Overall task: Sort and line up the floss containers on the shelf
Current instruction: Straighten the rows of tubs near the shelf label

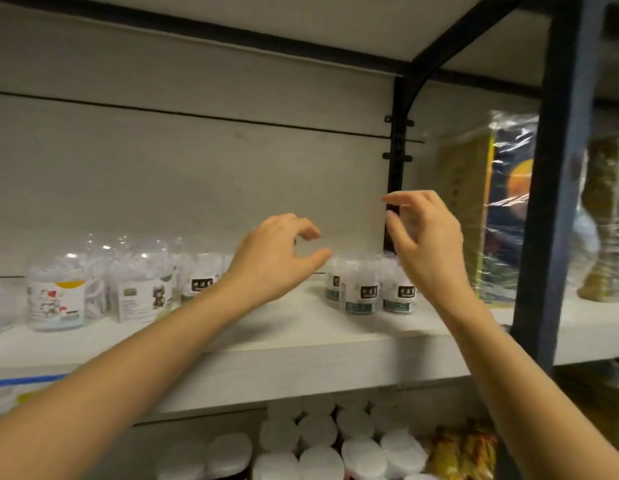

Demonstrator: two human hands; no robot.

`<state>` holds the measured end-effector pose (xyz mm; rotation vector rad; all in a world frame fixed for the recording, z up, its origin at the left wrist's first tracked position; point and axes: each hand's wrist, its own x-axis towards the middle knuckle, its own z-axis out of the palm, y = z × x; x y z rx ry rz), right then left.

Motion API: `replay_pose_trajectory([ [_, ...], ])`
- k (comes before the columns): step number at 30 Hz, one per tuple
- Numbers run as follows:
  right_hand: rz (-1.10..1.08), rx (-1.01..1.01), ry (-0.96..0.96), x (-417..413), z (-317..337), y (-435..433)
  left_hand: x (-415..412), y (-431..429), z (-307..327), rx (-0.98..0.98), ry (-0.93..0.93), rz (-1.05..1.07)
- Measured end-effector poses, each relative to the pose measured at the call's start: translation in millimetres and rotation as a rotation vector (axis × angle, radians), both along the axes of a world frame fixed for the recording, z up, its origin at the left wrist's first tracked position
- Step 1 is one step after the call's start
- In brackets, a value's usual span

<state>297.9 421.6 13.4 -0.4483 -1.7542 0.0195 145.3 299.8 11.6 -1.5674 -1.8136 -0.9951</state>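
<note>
Clear floss containers stand on the white shelf [301,341]. A tight group with black-and-teal labels [365,292] sits right of centre. Further left stand another small container with the same label [197,287], a jar with a green label [141,299] and a big jar with a cartoon label [57,296]. My left hand [277,258] hovers above the shelf between the two groups, fingers curled and apart, holding nothing. My right hand [422,237] hangs over the right-hand group, thumb and fingers spread, also empty.
A black bracket [398,161] and a dark upright post [561,188] frame the bay. Plastic-wrapped goods [491,209] stand to the right. White-lidded jars [318,445] and yellow packets [464,452] fill the shelf below. An upper shelf [301,26] runs overhead.
</note>
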Motion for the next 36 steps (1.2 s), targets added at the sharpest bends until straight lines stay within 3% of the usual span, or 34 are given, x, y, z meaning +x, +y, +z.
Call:
replay_pose_trajectory([
  [5,-0.048,-0.334,-0.328,36.0,-6.9,53.9,18.8,53.2,-11.1,-0.218,-0.053,-0.019],
  [10,0.038,-0.399,-0.493,41.4,-22.5,67.1,22.2,70.8,-16.3,-0.272,-0.086,-0.002],
  [17,0.163,-0.504,-0.441,35.9,-34.2,75.1,25.6,78.8,-11.9,-0.261,-0.175,-0.013],
  [21,0.175,-0.467,-0.405,37.2,-27.0,67.6,28.2,69.4,-4.1,-0.236,-0.213,-0.016],
  [24,0.196,-0.379,-0.354,37.6,-7.3,48.3,20.9,38.5,13.7,-0.204,-0.299,-0.036],
  [28,0.386,-0.381,-0.384,26.7,13.1,4.0,12.1,-26.7,34.7,-0.211,-0.508,-0.130],
  [36,0.631,-0.375,-0.442,-16.8,8.6,-70.2,-7.8,-123.5,30.3,-0.181,-0.579,-0.060],
])
